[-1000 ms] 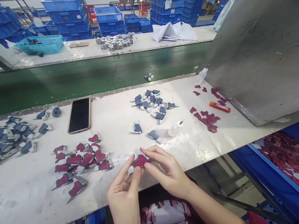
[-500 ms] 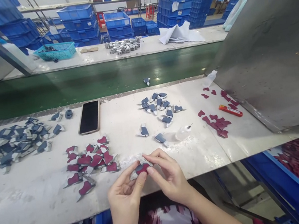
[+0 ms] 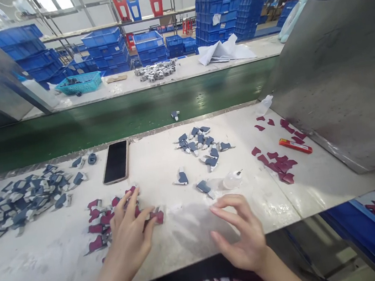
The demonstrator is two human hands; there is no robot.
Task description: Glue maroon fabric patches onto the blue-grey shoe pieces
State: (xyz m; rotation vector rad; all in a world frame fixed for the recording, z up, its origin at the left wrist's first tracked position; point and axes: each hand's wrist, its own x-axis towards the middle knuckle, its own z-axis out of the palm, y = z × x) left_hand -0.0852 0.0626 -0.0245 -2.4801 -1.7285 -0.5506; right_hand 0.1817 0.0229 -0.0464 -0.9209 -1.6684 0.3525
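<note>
My left hand (image 3: 130, 233) is over the pile of maroon-faced parts (image 3: 96, 217), its fingers spread. One maroon-faced part (image 3: 158, 216) lies by its thumb and fingertips; whether they touch it is unclear. My right hand (image 3: 243, 232) hovers over the near table edge, fingers apart and holding nothing. Just beyond it are a blue-grey part (image 3: 204, 187) and a clear bottle with a thin tip (image 3: 231, 180). Farther back sits a cluster of blue-grey parts (image 3: 201, 141). Loose maroon pieces (image 3: 280, 165) lie at the right.
A phone (image 3: 115, 162) lies left of centre, beside a large blue-grey heap (image 3: 32, 197). A red tube (image 3: 295, 145) is at the right by a metal panel (image 3: 337, 70). Behind runs a green belt (image 3: 129, 120) carrying one part. A blue bin (image 3: 367, 222) stands lower right.
My hands have parted. The left moved left to the maroon-faced pile with the part they both held; the right let go, opened and moved right. The camera view has shifted slightly.
</note>
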